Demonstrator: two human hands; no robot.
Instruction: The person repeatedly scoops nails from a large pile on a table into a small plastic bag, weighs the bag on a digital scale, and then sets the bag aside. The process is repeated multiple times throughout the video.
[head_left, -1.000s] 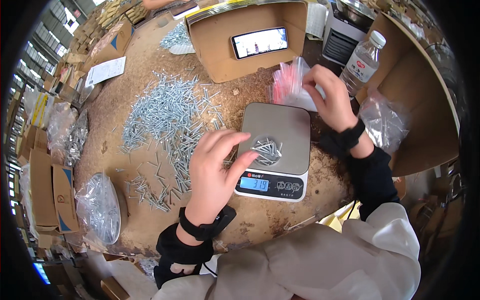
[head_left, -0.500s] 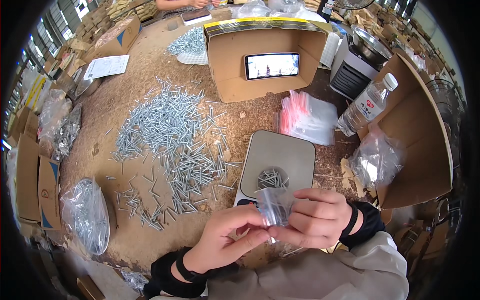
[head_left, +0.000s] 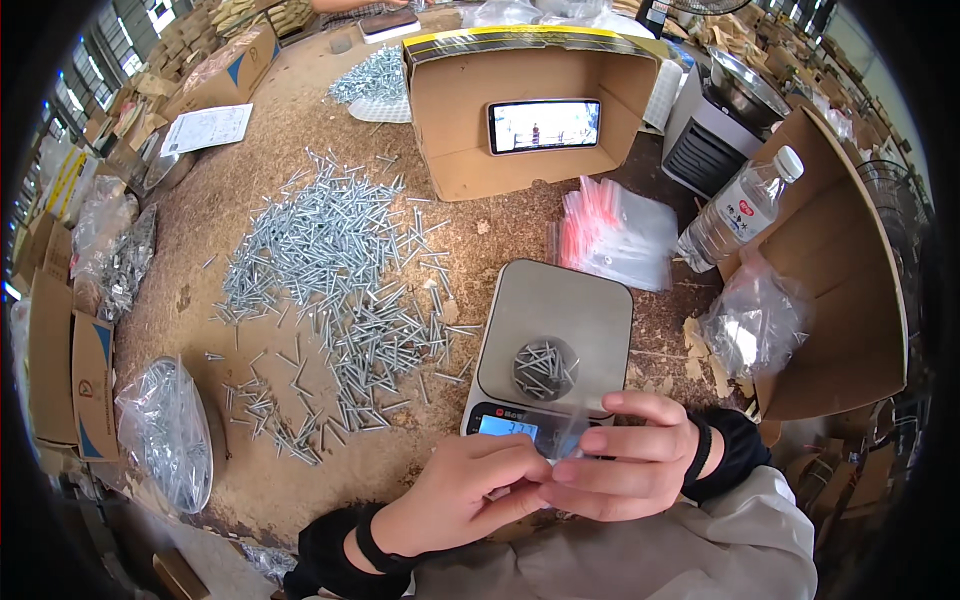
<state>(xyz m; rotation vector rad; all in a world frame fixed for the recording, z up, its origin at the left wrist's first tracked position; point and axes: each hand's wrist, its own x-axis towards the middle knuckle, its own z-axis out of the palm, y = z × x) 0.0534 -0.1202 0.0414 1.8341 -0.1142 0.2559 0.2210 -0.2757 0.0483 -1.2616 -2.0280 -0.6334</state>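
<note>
My left hand [head_left: 468,492] and my right hand [head_left: 632,462] meet just in front of a flat digital scale [head_left: 560,300]. Pinched between the fingers of both is a small clear plastic bag [head_left: 568,428], partly hidden by them. It overlaps the scale's front panel, where a lit blue display [head_left: 508,428] shows. A small round dish [head_left: 573,352] holding several silver screws [head_left: 543,372] rests on the weighing plate. Left of the scale, a large heap of loose silver screws [head_left: 320,250] spreads over the worktable [head_left: 465,225].
Behind the scale lie clear bags with red edges [head_left: 620,230]. A phone [head_left: 545,127] leans inside an open carton [head_left: 455,150]. On the right stand a water bottle [head_left: 735,215], a crumpled plastic bag [head_left: 755,320] and cardboard [head_left: 830,280]. A bag-lined bowl [head_left: 170,435] sits left.
Both hands have lowered slightly toward me, with the small bag moving off the dish's front edge. The scale's display has come into view. Another person's hands at the far edge have mostly left the picture.
</note>
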